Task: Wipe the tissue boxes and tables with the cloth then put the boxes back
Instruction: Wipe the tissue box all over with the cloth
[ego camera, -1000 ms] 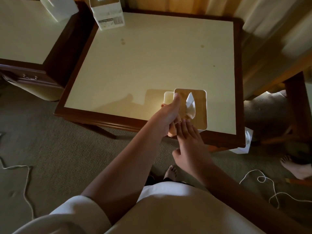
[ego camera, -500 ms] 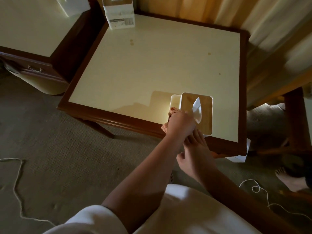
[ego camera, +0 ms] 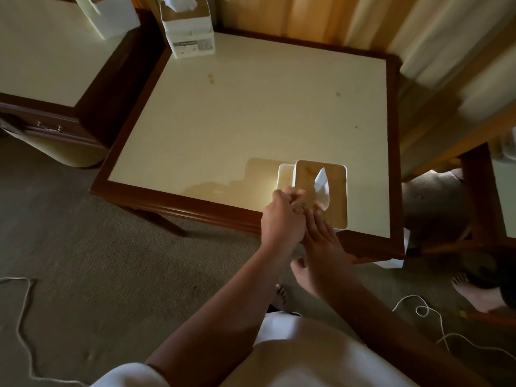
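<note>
Big table [ego camera: 251,121]: cream top, dark wood rim. Side table [ego camera: 42,51] to its left, with a white box [ego camera: 111,15] on it. Far tissue box [ego camera: 190,32] stands on the big table's far-left corner. Near tissue box [ego camera: 307,177] sits by the front-right edge, tissue sticking up. Right hand [ego camera: 321,241] — fingers straight, flat against its near side. Left hand [ego camera: 282,219] — fingers clenched at its near-left corner; can't tell if they hold a cloth.
</note>
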